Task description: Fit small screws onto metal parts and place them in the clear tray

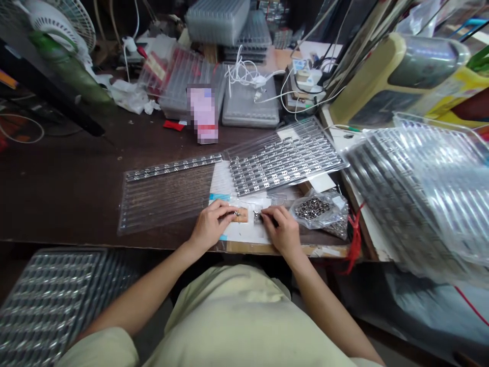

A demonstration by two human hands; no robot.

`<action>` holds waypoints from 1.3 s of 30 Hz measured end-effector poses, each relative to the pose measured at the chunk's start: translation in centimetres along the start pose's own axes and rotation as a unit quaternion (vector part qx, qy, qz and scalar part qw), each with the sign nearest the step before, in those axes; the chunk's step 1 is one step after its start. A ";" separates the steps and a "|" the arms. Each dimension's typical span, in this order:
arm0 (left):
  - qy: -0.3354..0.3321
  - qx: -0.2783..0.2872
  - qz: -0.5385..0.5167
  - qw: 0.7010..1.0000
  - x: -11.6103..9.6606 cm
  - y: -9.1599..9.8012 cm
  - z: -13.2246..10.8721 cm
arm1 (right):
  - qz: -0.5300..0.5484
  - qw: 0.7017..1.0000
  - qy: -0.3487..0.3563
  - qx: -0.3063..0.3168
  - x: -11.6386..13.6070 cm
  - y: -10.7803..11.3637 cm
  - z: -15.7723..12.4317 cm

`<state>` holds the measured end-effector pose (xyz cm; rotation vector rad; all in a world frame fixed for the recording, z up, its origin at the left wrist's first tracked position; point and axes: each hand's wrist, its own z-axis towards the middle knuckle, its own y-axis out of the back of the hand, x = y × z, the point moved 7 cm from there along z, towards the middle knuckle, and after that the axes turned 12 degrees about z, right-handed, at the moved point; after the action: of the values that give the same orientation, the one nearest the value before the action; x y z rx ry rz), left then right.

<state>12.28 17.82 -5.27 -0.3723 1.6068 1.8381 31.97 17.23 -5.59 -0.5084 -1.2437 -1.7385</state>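
My left hand (210, 224) rests at the desk's front edge, fingers pinched on a small metal part over a little tan block (242, 216). My right hand (281, 228) is closed in a pinch on another tiny metal piece (255, 215) just right of that block. Both hands lie on a white sheet (244, 232). A clear bag of small metal parts (320, 209) sits right beside my right hand.
A clear ribbed tray (164, 196), filled only along its far row, lies left of the hands; a fuller tray (284, 155) lies behind them. Stacked clear trays (420, 188) crowd the right. Boxes, white cables (252, 79) and a fan (61, 23) stand at the back.
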 end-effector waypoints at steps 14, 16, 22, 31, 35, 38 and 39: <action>-0.046 -0.025 0.089 0.995 -1.0 -0.6 0.0 | 0.034 0.999 -0.001 0.003 0.7 -0.2 0.3; -0.047 -0.023 0.090 0.995 -1.0 -0.7 0.0 | 0.029 1.000 -0.008 -0.004 1.0 -0.5 0.6; 0.006 -0.097 0.002 0.995 0.3 0.9 -0.1 | -0.037 0.999 -0.011 0.031 2.3 -3.8 1.9; 0.029 -0.118 -0.025 0.992 0.8 1.5 -0.1 | -0.126 0.991 0.005 0.055 2.5 -4.1 1.7; 0.007 -0.085 -0.011 0.996 -0.1 0.8 0.4 | -0.217 0.976 -0.007 0.036 2.0 -2.5 1.2; -0.042 -0.049 0.021 0.998 -1.7 -0.2 0.9 | -0.240 0.969 0.012 0.047 2.1 -2.5 1.0; -0.057 -0.040 0.032 0.997 -2.2 -0.6 1.0 | -0.243 0.969 0.016 0.049 2.1 -2.6 1.0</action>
<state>14.49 18.20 -4.20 -0.2479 1.4875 1.9404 28.57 17.42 -4.98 -0.1158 -1.5105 -2.0602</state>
